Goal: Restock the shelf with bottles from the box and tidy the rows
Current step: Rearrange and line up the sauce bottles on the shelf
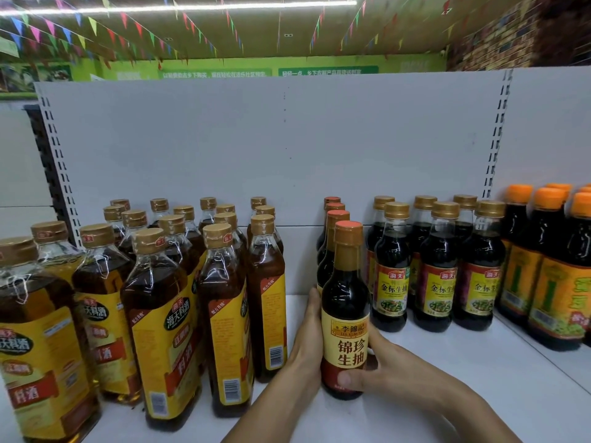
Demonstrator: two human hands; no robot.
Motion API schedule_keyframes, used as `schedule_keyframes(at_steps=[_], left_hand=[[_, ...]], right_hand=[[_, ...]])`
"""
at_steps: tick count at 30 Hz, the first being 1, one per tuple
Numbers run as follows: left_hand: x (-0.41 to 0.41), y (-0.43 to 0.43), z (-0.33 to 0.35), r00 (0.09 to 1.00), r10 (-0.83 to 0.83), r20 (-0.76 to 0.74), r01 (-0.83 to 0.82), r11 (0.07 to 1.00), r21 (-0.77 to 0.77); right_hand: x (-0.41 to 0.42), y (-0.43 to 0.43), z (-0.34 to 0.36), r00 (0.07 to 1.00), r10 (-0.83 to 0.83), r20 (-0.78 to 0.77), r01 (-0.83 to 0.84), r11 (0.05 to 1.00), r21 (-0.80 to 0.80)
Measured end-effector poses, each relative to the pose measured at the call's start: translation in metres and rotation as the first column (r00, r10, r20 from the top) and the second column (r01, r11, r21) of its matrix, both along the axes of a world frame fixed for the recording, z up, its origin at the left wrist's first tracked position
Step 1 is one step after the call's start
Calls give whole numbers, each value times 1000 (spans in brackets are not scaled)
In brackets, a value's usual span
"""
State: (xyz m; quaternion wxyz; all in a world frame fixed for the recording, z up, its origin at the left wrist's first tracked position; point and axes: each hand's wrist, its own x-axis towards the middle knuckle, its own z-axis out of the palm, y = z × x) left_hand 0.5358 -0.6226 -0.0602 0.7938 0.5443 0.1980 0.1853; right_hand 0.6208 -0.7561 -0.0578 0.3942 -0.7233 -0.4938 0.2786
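Observation:
A dark soy sauce bottle (346, 314) with a red cap and a yellow-red label stands at the front of a single-file row of like bottles (332, 225) on the white shelf (447, 362). My left hand (308, 340) lies flat against the bottle's left side with straight fingers. My right hand (380, 362) grips the bottle from the right, thumb across the lower front. The box is out of view.
Rows of amber cooking-wine bottles (166, 314) with gold caps fill the shelf's left. Dark soy bottles with gold caps (438, 273) stand right of the row, orange-capped bottles (550, 270) at the far right. A gap of bare shelf lies left of the red-capped row.

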Motion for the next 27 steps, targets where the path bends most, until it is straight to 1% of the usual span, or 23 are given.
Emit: schedule_keyframes(at_steps=[9, 16, 23, 27], left_hand=[[-2, 1, -2, 1000, -22, -6, 22, 999, 28], [-1, 2, -1, 1000, 6, -10, -5, 999, 41], [-3, 1, -2, 994, 90, -56, -86, 994, 63], [-3, 0, -3, 983, 147, -110, -138, 986, 91]], right_hand=[[-1, 2, -9, 999, 34, 14, -35, 998, 61], [-3, 2, -11, 998, 48, 41, -52, 993, 109], [-6, 1, -13, 991, 40, 124, -55, 991, 119], [-3, 1, -13, 991, 38, 131, -54, 992, 118]])
